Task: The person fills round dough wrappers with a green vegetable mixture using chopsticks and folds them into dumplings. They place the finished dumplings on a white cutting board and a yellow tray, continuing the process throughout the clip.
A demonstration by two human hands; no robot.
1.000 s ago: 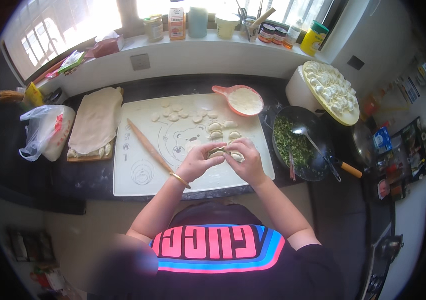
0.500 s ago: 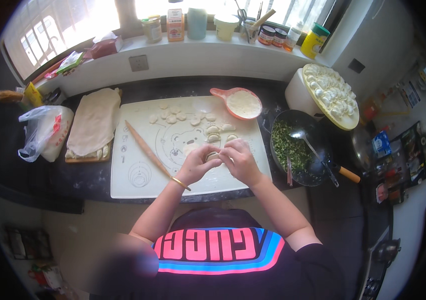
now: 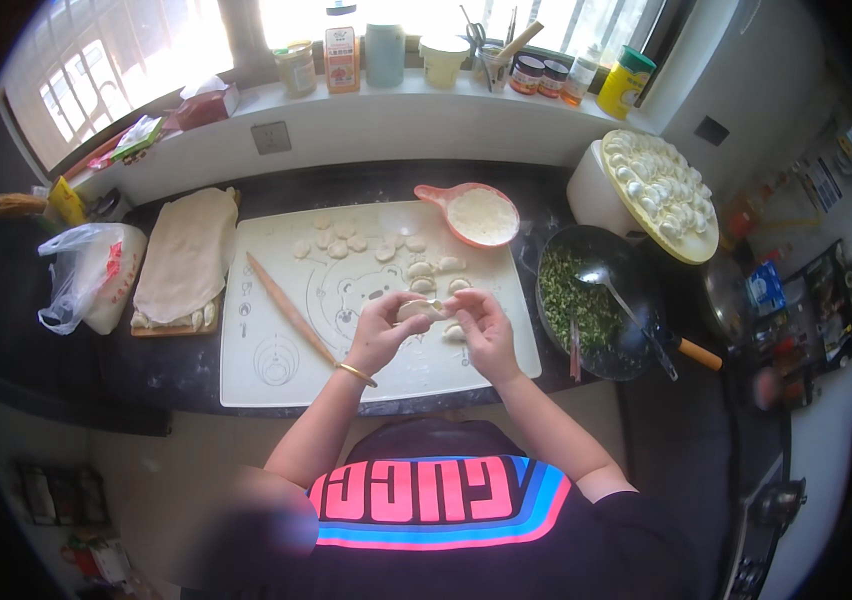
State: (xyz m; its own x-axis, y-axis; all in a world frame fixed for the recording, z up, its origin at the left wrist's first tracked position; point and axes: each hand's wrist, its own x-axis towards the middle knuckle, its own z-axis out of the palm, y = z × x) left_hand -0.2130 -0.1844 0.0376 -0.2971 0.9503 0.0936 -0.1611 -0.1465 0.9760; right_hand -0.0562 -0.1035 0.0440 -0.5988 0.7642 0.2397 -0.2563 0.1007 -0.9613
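Above the cream mat, my left hand cradles a pale dumpling between thumb and fingers. My right hand has its thumb and fingertips closed at the right end of that same dumpling. Whether its edge is fully sealed is too small to tell. Folded dumplings lie on the mat just beyond my hands, and another one sits beside my right fingers. Farther back are several flat dough pieces. A wooden rolling pin rests diagonally left of my left hand.
On the right stands a wok of chopped green filling with a ladle. Behind the mat is a pink scoop of flour. A tray of dumplings tops a white container. Cloth-covered board and plastic bag stand left.
My hands have drawn slightly apart, and the dumpling between them shows more. The right fingers have shifted toward its right end. The whole scene has shifted slightly with the head.
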